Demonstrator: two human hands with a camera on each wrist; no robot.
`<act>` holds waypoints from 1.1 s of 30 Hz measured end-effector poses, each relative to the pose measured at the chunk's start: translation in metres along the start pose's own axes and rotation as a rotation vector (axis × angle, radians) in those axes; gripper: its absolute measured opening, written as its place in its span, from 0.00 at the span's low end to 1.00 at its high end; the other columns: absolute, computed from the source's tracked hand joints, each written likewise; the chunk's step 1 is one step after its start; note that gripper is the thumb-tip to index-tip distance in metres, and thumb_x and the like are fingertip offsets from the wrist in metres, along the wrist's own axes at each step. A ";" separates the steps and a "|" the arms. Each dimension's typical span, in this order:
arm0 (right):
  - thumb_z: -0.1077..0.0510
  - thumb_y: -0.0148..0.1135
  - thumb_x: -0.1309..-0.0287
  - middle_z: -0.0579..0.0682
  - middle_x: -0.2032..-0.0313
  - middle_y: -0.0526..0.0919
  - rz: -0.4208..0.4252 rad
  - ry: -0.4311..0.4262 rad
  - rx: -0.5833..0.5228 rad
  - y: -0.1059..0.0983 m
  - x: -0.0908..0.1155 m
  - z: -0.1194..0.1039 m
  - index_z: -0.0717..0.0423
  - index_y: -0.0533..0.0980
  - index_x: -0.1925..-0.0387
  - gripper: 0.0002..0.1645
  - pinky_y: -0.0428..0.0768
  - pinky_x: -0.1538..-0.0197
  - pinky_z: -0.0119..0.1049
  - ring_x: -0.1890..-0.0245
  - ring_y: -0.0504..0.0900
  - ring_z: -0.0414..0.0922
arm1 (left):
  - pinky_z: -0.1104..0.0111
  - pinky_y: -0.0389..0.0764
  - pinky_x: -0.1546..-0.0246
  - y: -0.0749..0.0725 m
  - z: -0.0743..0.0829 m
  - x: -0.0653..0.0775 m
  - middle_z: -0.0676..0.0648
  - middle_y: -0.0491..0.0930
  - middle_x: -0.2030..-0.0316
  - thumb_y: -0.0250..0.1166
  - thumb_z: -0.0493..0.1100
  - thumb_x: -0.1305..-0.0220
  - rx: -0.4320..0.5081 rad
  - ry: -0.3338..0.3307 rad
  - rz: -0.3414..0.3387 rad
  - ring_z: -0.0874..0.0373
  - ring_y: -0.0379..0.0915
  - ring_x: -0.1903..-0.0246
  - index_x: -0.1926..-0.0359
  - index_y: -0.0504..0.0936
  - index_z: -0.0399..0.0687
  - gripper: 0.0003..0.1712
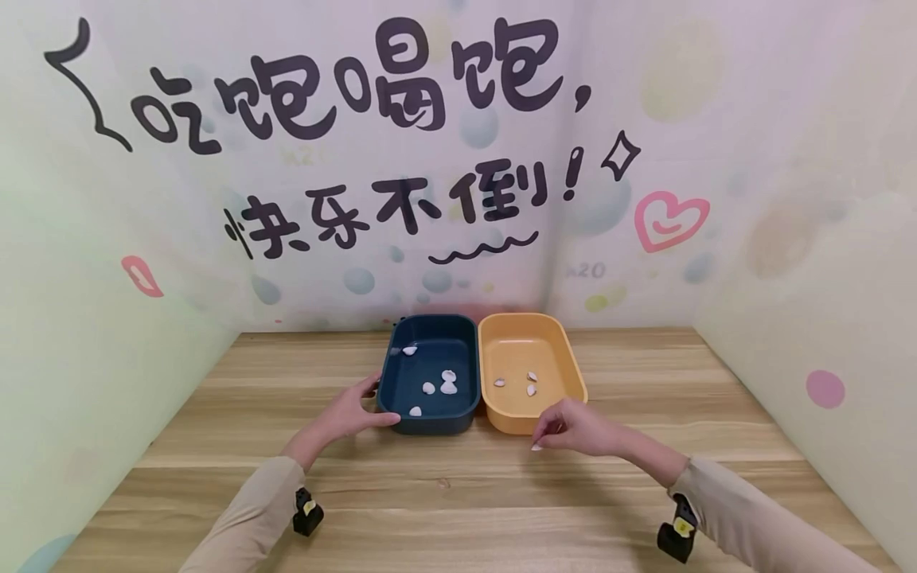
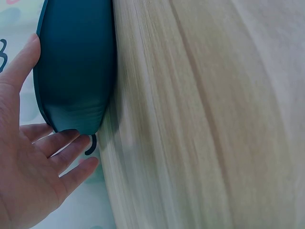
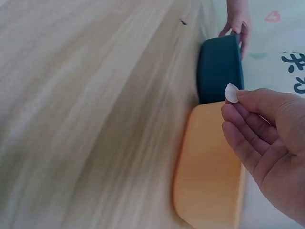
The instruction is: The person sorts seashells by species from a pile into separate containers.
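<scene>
In the head view a dark blue bin [image 1: 428, 425] holds several small white shells [image 1: 448, 388]. Against its right side stands a yellow bin [image 1: 510, 423] with three small pale shells [image 1: 532, 390] on its floor. My left hand [image 1: 353, 414] holds the blue bin's left end, thumb on the near rim and fingers along the left side; the left wrist view shows those fingers [image 2: 66, 150] against the bin's outer wall. Just in front of the yellow bin's near rim, my right hand [image 1: 576, 428] pinches a small white shell [image 3: 231, 93] between thumb and fingers.
Both bins rest on a wood-grain table [image 1: 430, 509]. Behind them rises a printed wall [image 1: 301, 294] with dark lettering, and pale walls flank the left and right. Black wrist cameras [image 1: 308, 513] sit at both sleeves. A knot-like mark [image 1: 443, 483] shows on the tabletop.
</scene>
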State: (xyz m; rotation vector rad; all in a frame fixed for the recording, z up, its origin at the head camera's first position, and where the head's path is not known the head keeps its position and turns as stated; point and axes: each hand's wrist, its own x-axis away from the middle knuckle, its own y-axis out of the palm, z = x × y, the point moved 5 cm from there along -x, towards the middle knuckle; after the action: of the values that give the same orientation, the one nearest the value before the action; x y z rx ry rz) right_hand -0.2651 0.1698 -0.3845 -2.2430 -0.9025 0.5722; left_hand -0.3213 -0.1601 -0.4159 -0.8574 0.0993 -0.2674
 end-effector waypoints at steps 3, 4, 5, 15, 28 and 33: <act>0.63 0.63 0.48 0.49 0.75 0.83 0.023 0.034 0.000 -0.010 -0.003 -0.002 0.59 0.80 0.74 0.03 0.78 0.69 0.29 0.74 0.76 0.32 | 0.47 0.65 0.46 0.000 0.000 0.000 0.35 0.63 0.39 0.68 0.59 0.52 0.000 0.001 0.002 0.41 0.62 0.43 0.32 0.53 0.42 0.53; 0.62 0.64 0.48 0.48 0.75 0.83 0.033 0.048 0.006 -0.014 -0.004 -0.002 0.60 0.80 0.74 0.04 0.78 0.69 0.29 0.74 0.76 0.32 | 0.47 0.65 0.46 -0.001 0.000 0.001 0.35 0.63 0.39 0.68 0.59 0.52 -0.001 0.003 0.002 0.41 0.62 0.43 0.32 0.53 0.41 0.53; 0.63 0.64 0.49 0.49 0.75 0.82 0.044 0.054 0.005 -0.018 -0.005 -0.003 0.60 0.80 0.74 0.04 0.78 0.69 0.29 0.74 0.76 0.33 | 0.47 0.66 0.46 -0.001 0.000 0.001 0.35 0.63 0.39 0.68 0.59 0.52 -0.003 0.004 0.003 0.41 0.62 0.43 0.32 0.53 0.41 0.53; 0.67 0.62 0.49 0.56 0.71 0.83 0.118 0.079 0.073 -0.050 -0.019 0.006 0.65 0.80 0.72 0.03 0.78 0.68 0.29 0.72 0.79 0.38 | 0.47 0.65 0.45 0.000 -0.002 0.000 0.35 0.63 0.39 0.68 0.59 0.52 -0.003 -0.003 0.010 0.42 0.62 0.43 0.32 0.54 0.43 0.52; 0.68 0.62 0.49 0.57 0.72 0.83 0.261 0.130 0.151 -0.075 -0.028 0.046 0.66 0.79 0.72 0.03 0.74 0.72 0.27 0.74 0.78 0.38 | 0.47 0.65 0.46 0.001 -0.003 0.000 0.35 0.63 0.39 0.68 0.59 0.52 0.004 0.000 0.006 0.41 0.62 0.43 0.32 0.54 0.42 0.53; 0.71 0.59 0.49 0.61 0.72 0.82 0.330 0.184 0.104 -0.084 -0.032 0.060 0.71 0.78 0.71 0.03 0.77 0.71 0.28 0.74 0.79 0.42 | 0.47 0.65 0.45 0.000 -0.002 0.001 0.36 0.63 0.39 0.68 0.59 0.52 0.010 -0.009 0.003 0.41 0.62 0.42 0.32 0.54 0.43 0.53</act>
State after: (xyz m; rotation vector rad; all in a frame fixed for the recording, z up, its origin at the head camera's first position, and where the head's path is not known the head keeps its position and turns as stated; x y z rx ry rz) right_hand -0.3598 0.2170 -0.3631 -2.3187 -0.4046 0.5332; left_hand -0.3209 -0.1616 -0.4177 -0.8486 0.0906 -0.2606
